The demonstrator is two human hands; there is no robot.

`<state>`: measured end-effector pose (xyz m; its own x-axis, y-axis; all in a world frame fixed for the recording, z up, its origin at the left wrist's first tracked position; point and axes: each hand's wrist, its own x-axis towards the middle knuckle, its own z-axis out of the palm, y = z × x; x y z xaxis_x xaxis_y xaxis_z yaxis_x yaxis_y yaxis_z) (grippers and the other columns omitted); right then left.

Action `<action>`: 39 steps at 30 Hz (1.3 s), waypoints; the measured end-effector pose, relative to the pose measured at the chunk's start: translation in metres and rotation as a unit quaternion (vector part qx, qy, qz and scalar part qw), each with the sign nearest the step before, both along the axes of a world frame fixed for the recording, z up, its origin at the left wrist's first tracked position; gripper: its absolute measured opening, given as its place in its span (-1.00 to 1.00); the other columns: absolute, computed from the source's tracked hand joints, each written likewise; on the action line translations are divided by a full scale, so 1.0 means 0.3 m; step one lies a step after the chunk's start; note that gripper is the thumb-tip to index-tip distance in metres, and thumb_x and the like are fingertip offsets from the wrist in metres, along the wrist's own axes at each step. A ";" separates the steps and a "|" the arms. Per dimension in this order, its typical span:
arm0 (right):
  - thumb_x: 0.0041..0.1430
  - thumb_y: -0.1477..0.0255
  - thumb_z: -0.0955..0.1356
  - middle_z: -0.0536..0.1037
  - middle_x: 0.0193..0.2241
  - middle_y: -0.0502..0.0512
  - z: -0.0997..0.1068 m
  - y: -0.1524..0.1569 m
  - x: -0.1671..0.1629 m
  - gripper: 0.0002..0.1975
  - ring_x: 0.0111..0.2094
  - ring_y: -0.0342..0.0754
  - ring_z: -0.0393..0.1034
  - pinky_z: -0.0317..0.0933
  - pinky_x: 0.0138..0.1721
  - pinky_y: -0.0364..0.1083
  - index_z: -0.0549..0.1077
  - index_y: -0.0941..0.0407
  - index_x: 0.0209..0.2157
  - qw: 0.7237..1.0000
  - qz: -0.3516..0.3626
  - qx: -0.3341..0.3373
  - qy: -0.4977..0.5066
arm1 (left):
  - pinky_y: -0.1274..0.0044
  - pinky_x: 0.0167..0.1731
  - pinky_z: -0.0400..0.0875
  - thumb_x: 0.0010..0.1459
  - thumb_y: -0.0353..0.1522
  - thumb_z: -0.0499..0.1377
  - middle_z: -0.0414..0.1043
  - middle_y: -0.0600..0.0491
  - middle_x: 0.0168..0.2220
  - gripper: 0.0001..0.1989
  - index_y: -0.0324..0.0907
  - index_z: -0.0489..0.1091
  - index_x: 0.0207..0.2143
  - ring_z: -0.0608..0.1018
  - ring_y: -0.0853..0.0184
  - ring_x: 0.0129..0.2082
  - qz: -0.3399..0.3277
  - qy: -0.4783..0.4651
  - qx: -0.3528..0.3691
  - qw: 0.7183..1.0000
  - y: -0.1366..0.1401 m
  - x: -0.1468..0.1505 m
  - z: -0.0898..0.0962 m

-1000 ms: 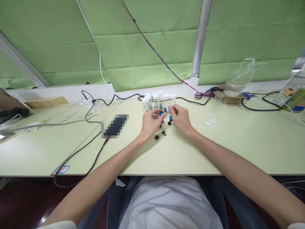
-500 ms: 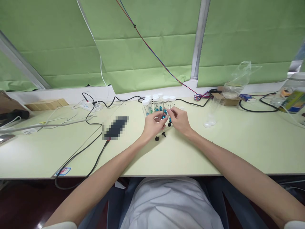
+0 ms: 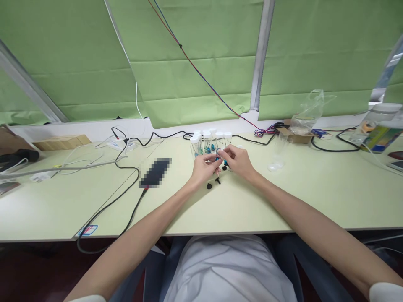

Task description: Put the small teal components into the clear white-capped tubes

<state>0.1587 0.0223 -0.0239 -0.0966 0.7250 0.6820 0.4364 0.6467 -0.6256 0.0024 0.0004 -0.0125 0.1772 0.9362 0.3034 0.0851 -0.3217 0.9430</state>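
Note:
In the middle of the table my left hand (image 3: 204,170) is closed in a pinch around a small shiny blue piece (image 3: 217,158), partly covered by the fingers. My right hand (image 3: 239,161) meets it from the right, thumb and forefinger pressed together; what they grip is too small to make out. Just behind both hands stands a cluster of clear tubes with white caps (image 3: 207,133), several with blue or green pieces inside. Below the fingers lie a round black piece (image 3: 209,186), a black piece with a stem (image 3: 218,180) and another black piece (image 3: 224,168).
A blurred dark phone-like object (image 3: 155,172) with a cable lies left. Empty clear tubes (image 3: 277,161) lie right, before a cardboard box (image 3: 296,136) with a plastic bag. A large clear jar (image 3: 380,126) stands far right. Black cables (image 3: 145,144) run along the back.
The whole view has shifted slightly, with the table scene sitting a little lower. My hands stay together at the same spot, the fingertips drawn slightly closer around the small piece.

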 end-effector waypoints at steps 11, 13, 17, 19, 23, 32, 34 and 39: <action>0.18 0.32 0.39 0.54 -0.61 0.09 0.291 -0.101 0.243 -0.69 -0.63 -0.10 0.38 0.10 -0.55 -0.12 0.40 0.12 -0.59 0.871 0.003 -0.284 -0.400 | 0.53 -0.63 0.36 -0.02 -0.24 0.37 0.41 0.10 -0.62 -0.76 -0.23 0.47 -0.47 0.44 0.39 -0.67 0.032 -0.002 -0.015 0.999 0.008 0.008 -0.014; 0.10 0.42 0.41 0.56 -0.57 0.12 0.300 -0.132 0.293 -0.79 -0.59 -0.08 0.42 0.14 -0.54 -0.12 0.42 0.14 -0.57 0.818 -0.025 -0.352 -0.455 | 0.54 -0.62 0.35 0.00 -0.26 0.36 0.41 0.10 -0.62 -0.78 -0.23 0.46 -0.46 0.43 0.40 -0.68 0.033 0.007 -0.009 0.999 0.003 0.007 -0.010; 0.05 0.44 0.39 0.54 -0.55 0.17 0.262 -0.181 0.359 -0.86 -0.54 -0.04 0.43 0.25 -0.48 -0.07 0.40 0.17 -0.52 0.708 -0.042 -0.458 -0.536 | 0.55 -0.61 0.33 0.04 -0.31 0.32 0.39 0.11 -0.63 -0.83 -0.25 0.46 -0.44 0.42 0.42 -0.69 0.038 0.020 -0.016 0.999 -0.009 0.008 -0.001; -0.01 0.48 0.38 0.52 -0.57 0.16 0.234 -0.197 0.368 -0.90 -0.57 -0.05 0.39 0.27 -0.47 -0.06 0.38 0.17 -0.54 0.688 -0.039 -0.475 -0.547 | 0.55 -0.61 0.33 0.05 -0.34 0.31 0.39 0.11 -0.64 -0.85 -0.25 0.46 -0.44 0.42 0.41 -0.69 0.039 0.022 -0.021 0.999 -0.013 0.010 0.002; -0.08 0.57 0.34 0.45 -0.65 0.15 0.203 -0.215 0.346 -0.85 -0.61 -0.05 0.36 0.26 -0.49 -0.04 0.33 0.18 -0.65 0.659 -0.046 -0.482 -0.576 | 0.54 -0.61 0.35 0.06 -0.36 0.32 0.38 0.11 -0.61 -0.87 -0.24 0.46 -0.44 0.45 0.39 -0.66 0.040 0.016 -0.023 0.999 -0.016 0.013 0.004; -0.15 0.67 0.31 0.38 -0.73 0.09 0.196 -0.227 0.302 -0.83 -0.68 -0.06 0.33 0.27 -0.54 -0.06 0.33 0.20 -0.71 0.640 -0.047 -0.501 -0.580 | 0.56 -0.61 0.34 0.08 -0.37 0.31 0.38 0.10 -0.60 -0.88 -0.25 0.46 -0.43 0.45 0.40 -0.66 0.034 0.021 -0.010 0.999 -0.018 0.014 0.006; -0.17 0.69 0.30 0.38 -0.74 0.09 0.193 -0.225 0.300 -0.82 -0.68 -0.06 0.33 0.27 -0.54 -0.07 0.33 0.20 -0.72 0.640 -0.042 -0.503 -0.579 | 0.56 -0.61 0.34 0.08 -0.36 0.30 0.38 0.10 -0.60 -0.88 -0.24 0.46 -0.42 0.45 0.40 -0.66 0.033 0.022 -0.007 0.999 -0.017 0.014 0.005; -0.17 0.69 0.29 0.38 -0.74 0.10 0.184 -0.205 0.295 -0.79 -0.69 -0.07 0.33 0.28 -0.52 -0.06 0.32 0.20 -0.76 0.640 -0.032 -0.500 -0.582 | 0.55 -0.61 0.34 0.04 -0.33 0.34 0.38 0.10 -0.59 -0.84 -0.24 0.47 -0.44 0.46 0.39 -0.65 0.032 0.023 -0.004 0.999 -0.019 0.013 0.006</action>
